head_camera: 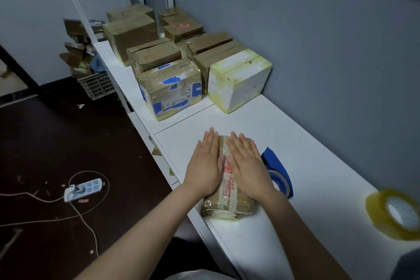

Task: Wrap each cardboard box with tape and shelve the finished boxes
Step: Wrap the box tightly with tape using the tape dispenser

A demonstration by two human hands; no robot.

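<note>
Two flat palms press down on a small cardboard box (228, 208) at the lower centre of the frame. The left hand (204, 166) covers its left half and the right hand (246, 163) its right half. All fingers are straight and together, so neither hand grasps anything. A strip of the box top with red print shows between the hands. The box lies on a white table (306, 138) close to its near edge, and shiny tape already covers its sides. Just to the right of the box, touching or nearly touching the right wrist, sits a blue tape dispenser (276, 161). A yellowish tape roll (395, 213) lies well apart at the right edge of the frame. Farther up the table, in the upper centre, stands a cluster of wrapped boxes (172, 88), with a white box (238, 82) at its right end beside the grey wall. On the dark floor at the lower left lies a power strip (85, 188) with its cord, and a grey basket (97, 85) stands at the upper left.
</note>
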